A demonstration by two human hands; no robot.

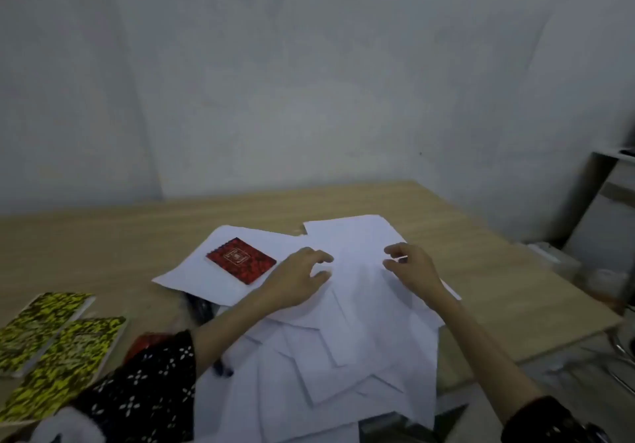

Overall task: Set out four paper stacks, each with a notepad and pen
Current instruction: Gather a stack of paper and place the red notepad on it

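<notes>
Both of my hands are lying on the loose white paper pile (343,322), fingers spread and lightly curled, nothing pinched between them. My left hand (299,277) is pressing its palm on the pile's upper left part, and my right hand (414,269) is resting on the upper right part, fingertips just off or barely on the top sheet; I cannot tell which. I am holding them like this, I judge, to steady the heap while I am working out how to draw off a share of sheets, since the pages are fanning out at many angles and would slide if I pulled at one alone.

Left of the pile and touching it, a sheet (206,267) is lying flat with the red notepad (241,260) set on it, which reads as the start of one set. Two yellow-patterned notepads (51,349) are lying side by side well to the left of the pile, near the table's (481,236) front edge, kept clear so that I can reach them later. Something dark, perhaps pens (201,305), is sticking out from under the pile's left edge; it is too blurred to be sure. Four neat stacks are not yet laid out, so most of the work is remaining.
</notes>
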